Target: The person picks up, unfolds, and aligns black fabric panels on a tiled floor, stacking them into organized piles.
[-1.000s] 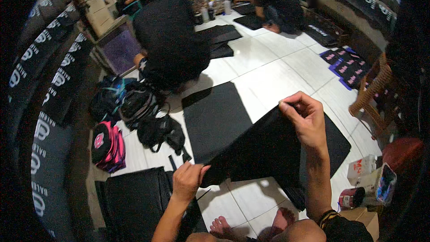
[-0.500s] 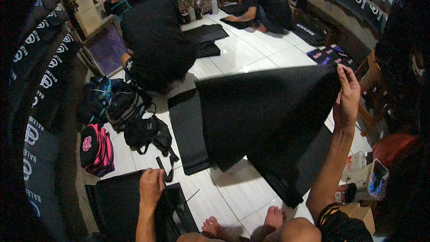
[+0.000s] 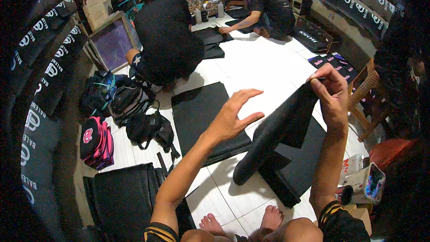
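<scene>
My right hand (image 3: 332,96) pinches the upper end of a black fabric sheet (image 3: 282,130), which hangs down at an angle with its lower end curled above the floor. My left hand (image 3: 235,114) is open, thumb and fingers apart, in the air left of the hanging sheet, over a square stack of black sheets (image 3: 201,127). Another pile of black sheets (image 3: 304,166) lies partly behind the hanging sheet on the right. At the lower left, near my left forearm, lies a larger black stack (image 3: 116,197). My bare feet show at the bottom, on white tiles (image 3: 219,197).
Backpacks (image 3: 148,130) and pink-and-black bags (image 3: 96,143) lie left. Two people (image 3: 161,40) (image 3: 273,13) crouch ahead, another sits behind them. A framed screen (image 3: 112,42) leans left. A rattan chair (image 3: 363,89) and containers (image 3: 369,183) stand right. Printed dark panels (image 3: 45,107) line both sides.
My left hand let go of the sheet, then rose from the lower left to the middle. The sheet, stretched between both hands earlier, now hangs narrower from my right hand, which is higher.
</scene>
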A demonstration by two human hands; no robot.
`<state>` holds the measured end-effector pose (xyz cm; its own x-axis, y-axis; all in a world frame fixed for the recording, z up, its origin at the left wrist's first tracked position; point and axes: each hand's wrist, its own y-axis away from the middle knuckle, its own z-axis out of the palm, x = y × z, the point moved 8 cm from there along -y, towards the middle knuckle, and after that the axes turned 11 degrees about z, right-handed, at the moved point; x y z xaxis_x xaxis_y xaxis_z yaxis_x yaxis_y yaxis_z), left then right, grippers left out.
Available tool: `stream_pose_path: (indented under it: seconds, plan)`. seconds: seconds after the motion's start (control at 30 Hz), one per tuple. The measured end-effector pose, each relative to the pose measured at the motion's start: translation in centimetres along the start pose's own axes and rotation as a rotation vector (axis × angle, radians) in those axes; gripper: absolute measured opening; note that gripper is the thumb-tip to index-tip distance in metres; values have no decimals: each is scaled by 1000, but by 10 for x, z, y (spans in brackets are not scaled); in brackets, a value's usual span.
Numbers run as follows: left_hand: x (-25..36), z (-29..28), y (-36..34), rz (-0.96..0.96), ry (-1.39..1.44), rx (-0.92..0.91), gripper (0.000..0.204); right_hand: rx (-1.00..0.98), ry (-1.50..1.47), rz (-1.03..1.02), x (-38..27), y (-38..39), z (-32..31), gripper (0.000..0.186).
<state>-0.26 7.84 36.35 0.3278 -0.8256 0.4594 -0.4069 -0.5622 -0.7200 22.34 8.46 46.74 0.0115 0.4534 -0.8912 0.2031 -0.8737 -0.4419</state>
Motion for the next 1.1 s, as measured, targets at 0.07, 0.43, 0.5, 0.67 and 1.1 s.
stream_pose_path:
  seconds: [0.07,0.43,0.5,0.67,1.1]
  plan:
    - [-14,21,15,-64,260,-63,51,14,10,-30,-5,4,-9,10]
    - [37,44,0,-97,687,-55,60,-123,-90,97,-21,19,16,12]
    - [49,20,7,-80,547,47,47,20,41,89,-34,22,13,9]
    - [84,-23,27,10,-189,106,17,143,249,2,-43,16,-12,8]
    - [56,-100,49,-184,-275,68,12,246,316,33,-13,-16,-99,7]
